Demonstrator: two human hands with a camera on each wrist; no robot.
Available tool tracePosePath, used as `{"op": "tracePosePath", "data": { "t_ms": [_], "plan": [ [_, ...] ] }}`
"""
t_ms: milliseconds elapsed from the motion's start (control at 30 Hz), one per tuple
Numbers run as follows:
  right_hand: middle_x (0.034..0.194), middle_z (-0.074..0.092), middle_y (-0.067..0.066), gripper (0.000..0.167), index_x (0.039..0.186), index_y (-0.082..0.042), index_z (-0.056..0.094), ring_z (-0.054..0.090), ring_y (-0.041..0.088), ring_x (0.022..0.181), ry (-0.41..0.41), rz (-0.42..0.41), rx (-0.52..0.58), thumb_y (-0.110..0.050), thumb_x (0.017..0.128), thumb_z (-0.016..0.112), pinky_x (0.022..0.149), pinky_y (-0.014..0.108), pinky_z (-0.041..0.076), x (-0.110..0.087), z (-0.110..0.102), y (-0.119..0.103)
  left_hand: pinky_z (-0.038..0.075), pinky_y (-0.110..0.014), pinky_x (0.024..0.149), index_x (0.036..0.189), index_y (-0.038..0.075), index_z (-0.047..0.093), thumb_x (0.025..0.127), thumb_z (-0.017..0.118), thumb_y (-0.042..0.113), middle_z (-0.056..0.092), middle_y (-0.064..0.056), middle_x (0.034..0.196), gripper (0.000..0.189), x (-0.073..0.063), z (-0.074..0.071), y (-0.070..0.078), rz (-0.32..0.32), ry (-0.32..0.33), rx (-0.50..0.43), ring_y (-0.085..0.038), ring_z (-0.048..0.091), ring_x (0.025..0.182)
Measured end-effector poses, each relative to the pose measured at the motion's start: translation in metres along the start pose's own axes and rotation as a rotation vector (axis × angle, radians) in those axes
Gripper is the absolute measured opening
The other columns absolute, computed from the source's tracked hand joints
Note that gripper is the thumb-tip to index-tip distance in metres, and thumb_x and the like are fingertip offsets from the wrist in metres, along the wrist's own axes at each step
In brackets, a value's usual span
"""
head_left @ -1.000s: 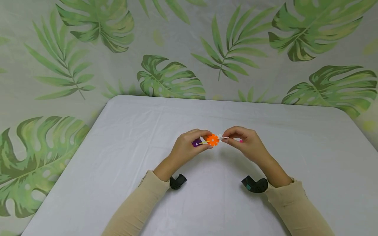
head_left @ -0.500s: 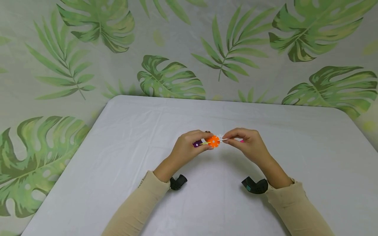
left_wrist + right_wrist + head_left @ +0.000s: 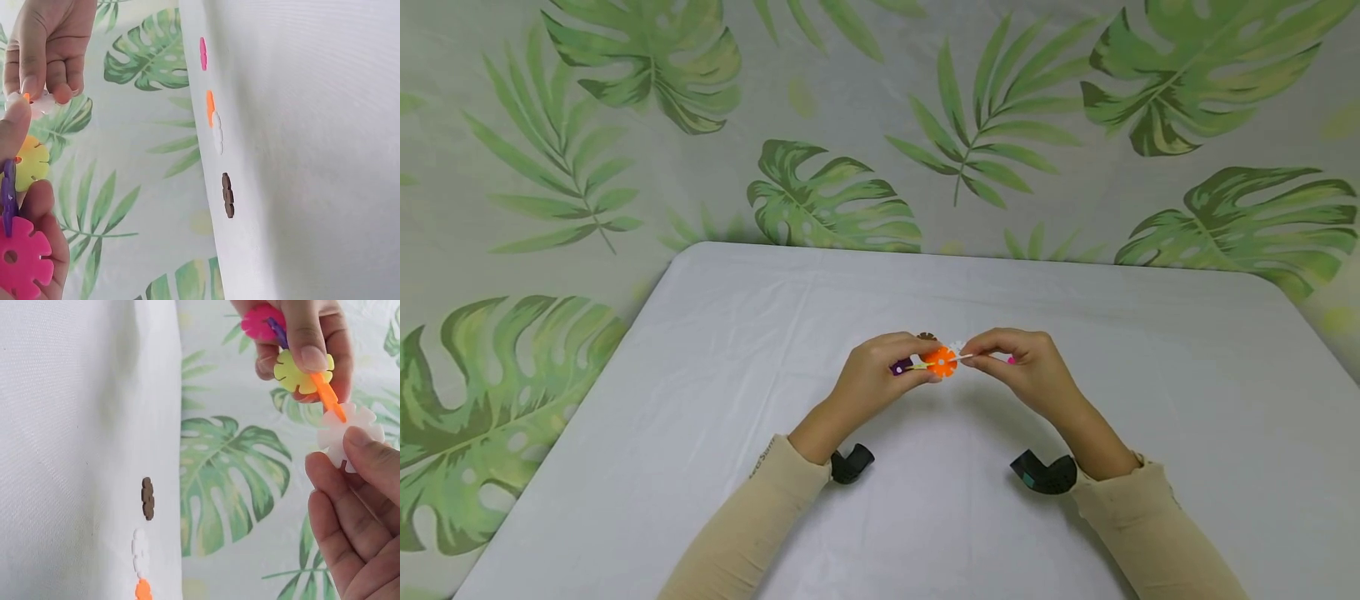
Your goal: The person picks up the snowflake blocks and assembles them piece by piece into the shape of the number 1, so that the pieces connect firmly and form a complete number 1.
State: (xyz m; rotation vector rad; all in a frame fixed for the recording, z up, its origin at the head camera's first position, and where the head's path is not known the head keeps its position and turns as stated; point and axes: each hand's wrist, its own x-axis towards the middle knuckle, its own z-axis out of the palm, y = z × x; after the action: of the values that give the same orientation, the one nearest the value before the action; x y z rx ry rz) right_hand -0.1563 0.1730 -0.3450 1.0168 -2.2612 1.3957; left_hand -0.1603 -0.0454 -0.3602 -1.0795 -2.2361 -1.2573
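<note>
My left hand grips a chain of notched plastic discs. In the right wrist view its links are a pink disc, a purple disc, a yellow disc and an orange disc. My left thumb presses where yellow and orange join. Between thumb and fingers my right hand pinches a white disc. Its notched rim meets the orange disc's edge, the two crossing at an angle. How deep they interlock I cannot tell.
On the white-covered table beyond my hands lie a brown disc, another white disc, another orange disc and another pink disc. A leaf-patterned cloth hangs behind the table's far edge.
My right hand has come slightly left and down, bringing the white disc over the orange one. The left hand has barely moved, and the brown disc on the table shows behind it.
</note>
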Motion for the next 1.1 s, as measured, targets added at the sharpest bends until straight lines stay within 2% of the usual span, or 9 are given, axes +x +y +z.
{"op": "tracePosePath", "data": {
  "t_ms": [133, 300, 433, 600, 800, 967, 1100],
  "plan": [
    [0.08, 0.066, 0.008, 0.021, 0.083, 0.002, 0.066, 0.06, 0.011, 0.075, -0.004, 0.022, -0.015, 0.015, 0.067, 0.069, 0.068, 0.019, 0.048, 0.003, -0.001, -0.014, 0.042, -0.014, 0.053, 0.099, 0.006, 0.068, 0.068, 0.078, 0.012, 0.064, 0.0, 0.085, 0.033, 0.0, 0.0, -0.002, -0.011, -0.005, -0.029, -0.003, 0.046, 0.059],
    [0.08, 0.063, 0.012, 0.018, 0.084, 0.006, 0.063, 0.059, 0.013, 0.073, -0.019, 0.039, -0.019, 0.016, 0.069, 0.068, 0.071, 0.022, 0.05, 0.007, -0.003, -0.027, 0.043, -0.013, 0.056, 0.101, 0.005, 0.067, 0.071, 0.076, 0.015, 0.064, -0.001, 0.089, 0.033, -0.001, -0.001, -0.005, -0.001, -0.014, -0.03, -0.002, 0.048, 0.063],
    [0.08, 0.062, 0.011, 0.02, 0.085, 0.005, 0.062, 0.061, 0.017, 0.073, -0.021, 0.039, 0.041, 0.017, 0.07, 0.066, 0.07, 0.022, 0.05, 0.005, -0.003, -0.018, 0.043, -0.012, 0.06, 0.104, 0.004, 0.067, 0.072, 0.076, 0.017, 0.065, -0.003, 0.094, 0.036, -0.001, -0.001, -0.007, -0.001, -0.023, -0.016, -0.003, 0.051, 0.069],
    [0.079, 0.063, 0.009, 0.017, 0.087, -0.001, 0.063, 0.063, 0.017, 0.072, -0.018, 0.095, 0.075, 0.011, 0.075, 0.066, 0.069, 0.021, 0.05, 0.0, -0.003, -0.003, 0.046, -0.014, 0.069, 0.108, 0.003, 0.065, 0.07, 0.077, 0.017, 0.065, -0.004, 0.102, 0.042, 0.0, -0.003, -0.007, -0.011, -0.031, -0.021, -0.007, 0.057, 0.079],
    [0.075, 0.063, 0.015, 0.01, 0.086, 0.004, 0.06, 0.063, 0.021, 0.069, -0.032, 0.158, 0.084, 0.01, 0.078, 0.063, 0.069, 0.022, 0.051, 0.003, -0.001, -0.018, 0.041, -0.019, 0.086, 0.108, 0.005, 0.065, 0.069, 0.078, 0.021, 0.065, -0.002, 0.104, 0.044, 0.001, -0.004, -0.007, 0.041, -0.021, 0.042, -0.01, 0.058, 0.096],
    [0.07, 0.063, 0.013, 0.009, 0.086, 0.006, 0.058, 0.063, 0.022, 0.064, -0.053, 0.222, 0.081, 0.01, 0.079, 0.061, 0.068, 0.021, 0.049, 0.005, 0.002, -0.028, 0.039, -0.024, 0.083, 0.106, 0.006, 0.066, 0.067, 0.08, 0.021, 0.066, 0.0, 0.101, 0.043, 0.002, -0.003, -0.008, 0.094, 0.0, 0.089, -0.008, 0.059, 0.092],
    [0.067, 0.062, 0.013, 0.009, 0.088, 0.006, 0.057, 0.063, 0.023, 0.063, -0.06, 0.238, 0.102, 0.01, 0.08, 0.06, 0.069, 0.021, 0.049, 0.005, 0.004, -0.029, 0.037, -0.025, 0.082, 0.105, 0.006, 0.066, 0.067, 0.08, 0.021, 0.066, 0.0, 0.099, 0.043, 0.002, -0.002, -0.008, 0.103, 0.001, 0.101, -0.008, 0.06, 0.088]
  ]
}}
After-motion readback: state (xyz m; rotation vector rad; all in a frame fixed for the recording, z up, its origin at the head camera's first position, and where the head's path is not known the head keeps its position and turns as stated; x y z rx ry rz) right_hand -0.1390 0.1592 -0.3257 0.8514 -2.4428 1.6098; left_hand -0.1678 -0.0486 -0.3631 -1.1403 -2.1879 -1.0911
